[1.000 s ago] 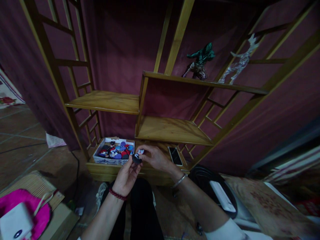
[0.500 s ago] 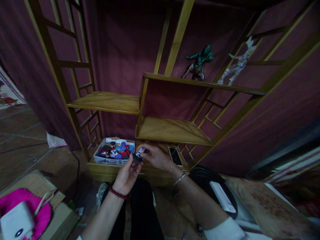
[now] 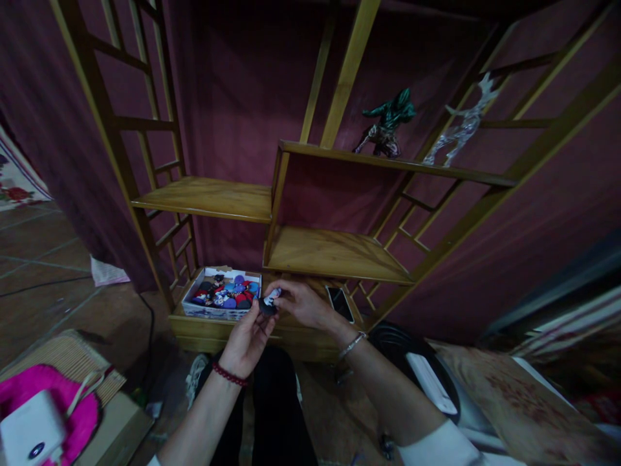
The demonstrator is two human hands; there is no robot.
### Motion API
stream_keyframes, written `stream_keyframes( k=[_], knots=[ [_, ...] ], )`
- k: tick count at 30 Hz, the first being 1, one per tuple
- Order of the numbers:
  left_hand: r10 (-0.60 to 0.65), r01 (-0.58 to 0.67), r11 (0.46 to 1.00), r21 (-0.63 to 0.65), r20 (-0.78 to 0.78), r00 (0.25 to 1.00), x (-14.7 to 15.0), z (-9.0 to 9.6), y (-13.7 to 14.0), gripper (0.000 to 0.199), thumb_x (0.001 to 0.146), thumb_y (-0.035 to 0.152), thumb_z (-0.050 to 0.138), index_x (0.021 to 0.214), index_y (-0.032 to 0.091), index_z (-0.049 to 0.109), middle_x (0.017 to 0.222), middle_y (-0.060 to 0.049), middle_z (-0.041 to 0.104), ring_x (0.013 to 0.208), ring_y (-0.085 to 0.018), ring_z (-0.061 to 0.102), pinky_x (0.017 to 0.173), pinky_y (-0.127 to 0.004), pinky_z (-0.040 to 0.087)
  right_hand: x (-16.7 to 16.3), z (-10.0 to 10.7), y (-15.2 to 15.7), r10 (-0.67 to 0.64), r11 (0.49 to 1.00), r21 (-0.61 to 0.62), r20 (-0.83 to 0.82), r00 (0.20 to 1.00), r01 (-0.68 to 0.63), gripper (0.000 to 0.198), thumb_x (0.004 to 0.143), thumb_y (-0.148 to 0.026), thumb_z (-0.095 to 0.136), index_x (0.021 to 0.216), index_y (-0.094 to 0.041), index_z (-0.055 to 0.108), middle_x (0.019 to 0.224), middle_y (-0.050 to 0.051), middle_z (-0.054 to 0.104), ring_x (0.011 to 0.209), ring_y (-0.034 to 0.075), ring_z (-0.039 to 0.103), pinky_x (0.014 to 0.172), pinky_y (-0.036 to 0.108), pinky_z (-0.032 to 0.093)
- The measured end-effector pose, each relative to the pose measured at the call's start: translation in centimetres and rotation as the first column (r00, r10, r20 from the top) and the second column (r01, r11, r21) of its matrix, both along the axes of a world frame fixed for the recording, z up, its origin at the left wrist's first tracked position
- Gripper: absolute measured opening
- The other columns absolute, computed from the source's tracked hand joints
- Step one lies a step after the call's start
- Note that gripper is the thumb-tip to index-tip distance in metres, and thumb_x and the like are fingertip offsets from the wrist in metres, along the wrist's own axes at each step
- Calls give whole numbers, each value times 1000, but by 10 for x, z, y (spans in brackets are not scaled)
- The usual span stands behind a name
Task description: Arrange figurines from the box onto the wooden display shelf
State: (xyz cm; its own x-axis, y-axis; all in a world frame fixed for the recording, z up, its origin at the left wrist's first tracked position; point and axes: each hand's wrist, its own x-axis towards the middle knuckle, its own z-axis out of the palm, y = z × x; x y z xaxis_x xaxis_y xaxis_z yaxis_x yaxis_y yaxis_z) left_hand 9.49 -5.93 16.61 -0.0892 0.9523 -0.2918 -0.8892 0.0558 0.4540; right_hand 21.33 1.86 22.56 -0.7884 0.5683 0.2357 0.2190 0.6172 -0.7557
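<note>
A small figurine [image 3: 272,297] with a pale lilac upper part stands on a round black base [image 3: 266,308]. My left hand [image 3: 248,340], with a red bead bracelet at the wrist, is closed on the base from below and the left. From the right, my right hand [image 3: 301,304] pinches the figurine's upper part, its fingertips hiding some of it. Just left of my hands, a white open box [image 3: 216,313] sits on the bottom shelf, full of several small figures and round bases [image 3: 230,294] in blue, red, purple and black.
A phone [image 3: 340,304] lies on the bottom shelf at right. Above are wooden shelves [image 3: 334,252], a green-hooded statuette [image 3: 391,120] and a clear deer figure [image 3: 463,126]. A pink mat [image 3: 82,414] with a white device [image 3: 33,427] is lower left; a black round seat [image 3: 402,349] stands right.
The figurine has turned slightly between my fingers, its face now turned away. Both hands stay in almost the same place.
</note>
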Motion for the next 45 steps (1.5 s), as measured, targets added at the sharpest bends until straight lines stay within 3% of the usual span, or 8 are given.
stream_keyframes(
  k=[14, 27, 45],
  knots=[
    [25, -24, 999, 44, -2, 1000, 1, -7, -2, 14, 72, 21, 61, 83, 12, 62, 83, -7, 65, 76, -13, 61, 68, -21, 49, 1, 4, -7, -46, 995, 88, 44, 998, 42, 17, 78, -19, 51, 93, -21, 59, 90, -1, 64, 82, 13, 58, 76, 23, 42],
    [6, 1, 985, 175, -34, 999, 2, -8, -3, 16, 70, 22, 64, 83, 14, 64, 90, -6, 65, 80, -12, 60, 75, -22, 46, 1, 9, -15, -127, 983, 140, 34, 991, 121, 15, 76, -24, 55, 90, -22, 60, 84, -1, 64, 76, 12, 59, 70, 21, 42],
    [47, -31, 982, 187, -79, 996, 0, -2, -10, 17, 65, 22, 68, 80, 15, 64, 85, -2, 65, 76, -11, 58, 76, -26, 45, -1, 14, -24, -160, 963, 228, 54, 986, 144, 15, 77, -25, 55, 90, -22, 58, 86, -1, 64, 77, 12, 58, 71, 21, 41]
  ],
)
